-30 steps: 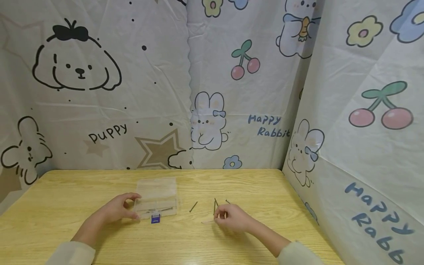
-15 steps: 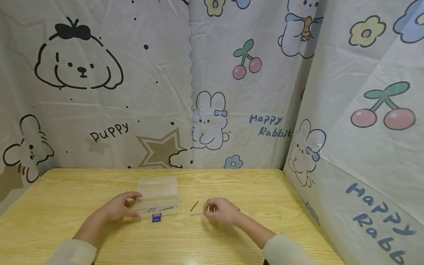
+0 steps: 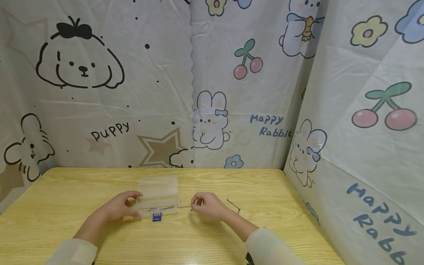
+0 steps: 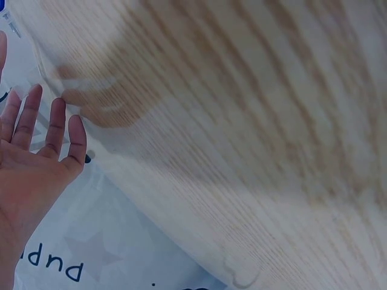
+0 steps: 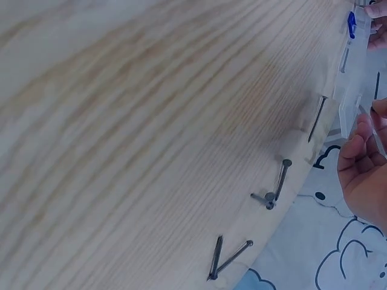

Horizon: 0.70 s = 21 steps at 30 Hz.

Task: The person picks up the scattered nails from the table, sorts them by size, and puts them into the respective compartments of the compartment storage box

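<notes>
A clear plastic box (image 3: 143,214) with a blue latch (image 3: 157,217) stands with its lid (image 3: 158,187) raised at the back. Several nails (image 3: 165,208) lie inside. My left hand (image 3: 116,208) holds the box at its left end, thumb at the front and index finger farther back. In the left wrist view, the other fingers (image 4: 54,127) are stretched out. My right hand (image 3: 208,206) is just right of the box and pinches a nail (image 3: 184,207) that points left towards it. In the right wrist view, fingers partly hide this nail.
Loose nails (image 5: 317,118) lie on the wooden table (image 3: 185,243), with several more (image 5: 216,258) farther along in the right wrist view. Two show right of my right hand, including one nail (image 3: 233,204). A patterned cloth (image 3: 159,92) hangs behind the table and along its right side.
My right hand has moved left towards the box with the nail, uncovering nails on the right and now partly covering one nearer the box. The left hand stays at the box.
</notes>
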### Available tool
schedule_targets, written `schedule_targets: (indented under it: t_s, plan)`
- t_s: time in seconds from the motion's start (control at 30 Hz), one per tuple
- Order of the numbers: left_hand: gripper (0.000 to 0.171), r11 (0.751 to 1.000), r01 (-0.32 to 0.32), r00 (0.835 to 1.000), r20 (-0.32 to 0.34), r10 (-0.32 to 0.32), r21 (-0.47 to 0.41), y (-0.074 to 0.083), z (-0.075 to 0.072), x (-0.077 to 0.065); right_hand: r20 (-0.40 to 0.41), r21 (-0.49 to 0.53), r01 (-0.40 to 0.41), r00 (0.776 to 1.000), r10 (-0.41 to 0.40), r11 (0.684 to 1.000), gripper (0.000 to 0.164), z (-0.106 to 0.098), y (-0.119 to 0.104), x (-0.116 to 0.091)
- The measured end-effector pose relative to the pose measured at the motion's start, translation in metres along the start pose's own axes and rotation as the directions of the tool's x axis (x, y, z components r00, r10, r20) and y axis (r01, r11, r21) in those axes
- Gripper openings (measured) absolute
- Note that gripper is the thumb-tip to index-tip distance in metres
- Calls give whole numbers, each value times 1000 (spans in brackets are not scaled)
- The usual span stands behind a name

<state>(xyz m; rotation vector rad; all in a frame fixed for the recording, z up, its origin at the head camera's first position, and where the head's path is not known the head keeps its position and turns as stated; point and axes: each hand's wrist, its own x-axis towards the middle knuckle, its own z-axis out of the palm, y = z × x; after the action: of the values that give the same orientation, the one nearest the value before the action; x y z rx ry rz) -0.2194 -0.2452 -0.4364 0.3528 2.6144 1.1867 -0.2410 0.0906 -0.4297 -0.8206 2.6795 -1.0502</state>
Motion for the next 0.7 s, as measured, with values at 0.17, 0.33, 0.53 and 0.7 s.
schedule_targets:
  t_s: [0.17, 0.33, 0.53, 0.7]
  plan:
    - [76, 1000, 0, 1000, -3, 0, -1, -1, 0, 1, -16, 1, -10, 1000, 10, 1000, 5, 6, -6, 10]
    - [76, 1000, 3, 1000, -8, -3, 3, -3, 1, 2, -23, 18, -7, 1000, 7, 1000, 6, 13, -11, 20]
    - [77, 1000, 12, 1000, -7, -12, -4, -3, 1, 2, -19, 53, -18, 1000, 19, 998, 7, 26, -18, 32]
    - [76, 1000, 9, 1000, -7, -9, -4, -3, 0, 2, -19, 42, -37, 999, 38, 998, 6, 40, -21, 40]
